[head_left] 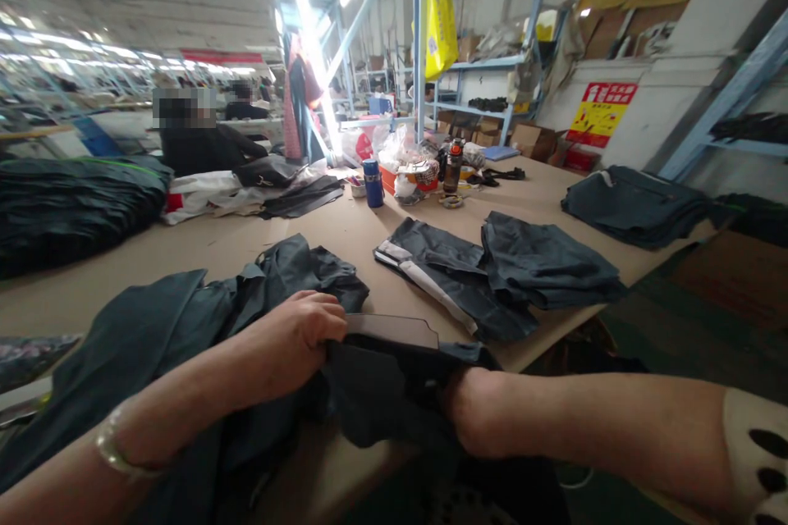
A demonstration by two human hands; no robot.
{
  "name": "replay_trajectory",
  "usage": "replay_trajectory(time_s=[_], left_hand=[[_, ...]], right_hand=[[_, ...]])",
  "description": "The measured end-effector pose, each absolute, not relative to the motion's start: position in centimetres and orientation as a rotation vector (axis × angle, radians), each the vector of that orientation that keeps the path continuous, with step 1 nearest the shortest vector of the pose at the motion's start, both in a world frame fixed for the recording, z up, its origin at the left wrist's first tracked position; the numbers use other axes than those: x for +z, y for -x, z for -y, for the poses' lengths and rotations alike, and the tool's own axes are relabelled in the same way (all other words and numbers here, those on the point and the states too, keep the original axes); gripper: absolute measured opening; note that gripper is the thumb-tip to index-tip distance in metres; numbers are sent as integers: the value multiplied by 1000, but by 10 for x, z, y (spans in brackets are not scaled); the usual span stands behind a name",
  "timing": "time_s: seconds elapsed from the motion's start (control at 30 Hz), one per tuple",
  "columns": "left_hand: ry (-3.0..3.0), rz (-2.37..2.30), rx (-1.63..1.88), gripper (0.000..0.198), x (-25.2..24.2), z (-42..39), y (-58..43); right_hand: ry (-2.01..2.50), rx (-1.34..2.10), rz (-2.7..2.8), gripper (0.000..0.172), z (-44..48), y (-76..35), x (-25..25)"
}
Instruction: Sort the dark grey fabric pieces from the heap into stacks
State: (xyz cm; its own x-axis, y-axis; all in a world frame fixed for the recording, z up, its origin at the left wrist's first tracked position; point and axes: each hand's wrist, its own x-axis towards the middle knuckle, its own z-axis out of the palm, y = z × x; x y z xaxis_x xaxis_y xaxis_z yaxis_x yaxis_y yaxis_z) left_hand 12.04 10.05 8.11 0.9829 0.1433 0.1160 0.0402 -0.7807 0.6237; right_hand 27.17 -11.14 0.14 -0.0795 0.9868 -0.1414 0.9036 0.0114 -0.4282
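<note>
My left hand (317,324) is closed on the upper edge of a dark grey garment (369,381), knuckles up. A flat, smooth brownish-grey strip (394,330) runs along that edge, from my left fingers towards the right. My right hand (471,408) is at the garment's right side, its fingers hidden in or behind the fabric. The garment hangs over the table's near edge. Under and beyond my left forearm lies a crumpled heap of dark grey cloth (166,320).
Folded dark pieces (542,262), one with a pale strip, lie ahead on the brown table (345,221). A blue bottle (373,184) and a dark bottle (453,168) stand farther back. Stacked garments (74,205) are at left, a folded stack (637,205) at right. A person (197,143) sits beyond.
</note>
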Motion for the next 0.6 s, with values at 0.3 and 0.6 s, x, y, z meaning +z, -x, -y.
replay_trajectory(time_s=[0.3, 0.6], left_hand=[[-2328, -23, 756, 15, 99, -97, -129], [-2068, -14, 405, 14, 85, -105, -148]], right_hand=[[1670, 459, 2348, 32, 83, -320, 168], [1307, 729, 2575, 20, 53, -285, 158]])
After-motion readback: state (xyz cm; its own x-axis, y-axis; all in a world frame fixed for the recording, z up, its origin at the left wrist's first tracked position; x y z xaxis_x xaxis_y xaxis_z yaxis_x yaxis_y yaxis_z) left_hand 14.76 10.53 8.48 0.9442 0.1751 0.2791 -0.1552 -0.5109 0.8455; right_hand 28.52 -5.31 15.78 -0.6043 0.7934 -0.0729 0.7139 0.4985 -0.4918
